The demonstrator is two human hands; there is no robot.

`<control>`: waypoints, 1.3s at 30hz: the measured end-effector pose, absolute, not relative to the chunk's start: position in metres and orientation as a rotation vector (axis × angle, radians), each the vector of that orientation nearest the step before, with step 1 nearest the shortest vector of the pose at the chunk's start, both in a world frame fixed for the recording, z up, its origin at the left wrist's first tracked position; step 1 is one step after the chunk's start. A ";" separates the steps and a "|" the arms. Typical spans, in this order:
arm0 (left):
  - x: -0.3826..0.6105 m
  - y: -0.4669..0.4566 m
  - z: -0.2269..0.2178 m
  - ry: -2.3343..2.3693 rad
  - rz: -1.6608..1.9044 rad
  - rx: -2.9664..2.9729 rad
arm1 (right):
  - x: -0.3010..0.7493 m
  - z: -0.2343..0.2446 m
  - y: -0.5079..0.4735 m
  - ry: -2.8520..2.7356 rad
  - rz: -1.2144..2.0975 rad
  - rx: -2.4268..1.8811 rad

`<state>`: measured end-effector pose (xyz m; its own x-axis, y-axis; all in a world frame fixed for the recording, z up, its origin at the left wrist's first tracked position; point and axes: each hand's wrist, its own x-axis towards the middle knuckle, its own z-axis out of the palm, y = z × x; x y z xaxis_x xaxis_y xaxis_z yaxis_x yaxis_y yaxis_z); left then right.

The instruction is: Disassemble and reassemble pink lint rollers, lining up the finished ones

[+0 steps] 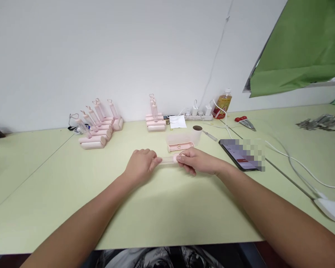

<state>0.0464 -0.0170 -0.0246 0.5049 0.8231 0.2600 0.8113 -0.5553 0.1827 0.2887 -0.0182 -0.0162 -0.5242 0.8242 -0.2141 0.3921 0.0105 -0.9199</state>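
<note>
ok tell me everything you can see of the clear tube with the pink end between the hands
The slim clear plastic-looking tube has a pale pink end and is held roughly level, crosswise. The left hand grips its left end; the right hand pinches the pink end. The see-through middle shows; the hands largely cover both tips. It is nearer the person than the open pale pink case.

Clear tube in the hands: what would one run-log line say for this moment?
left hand: grips clear tube | right hand: grips tube's pink end | beyond hands: open pink case
</note>
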 end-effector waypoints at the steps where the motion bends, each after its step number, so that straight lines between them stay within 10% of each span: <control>1: 0.050 -0.020 -0.024 1.437 0.450 2.748 | 0.284 -0.018 -0.020 -1.889 1.531 -1.227; 32: 0.066 -0.041 -0.024 1.253 0.862 2.266 | 0.267 -0.026 -0.028 -1.634 1.714 -0.769; 39: 0.050 -0.026 -0.021 1.159 1.186 1.823 | 0.290 0.000 -0.019 -1.627 1.045 -1.120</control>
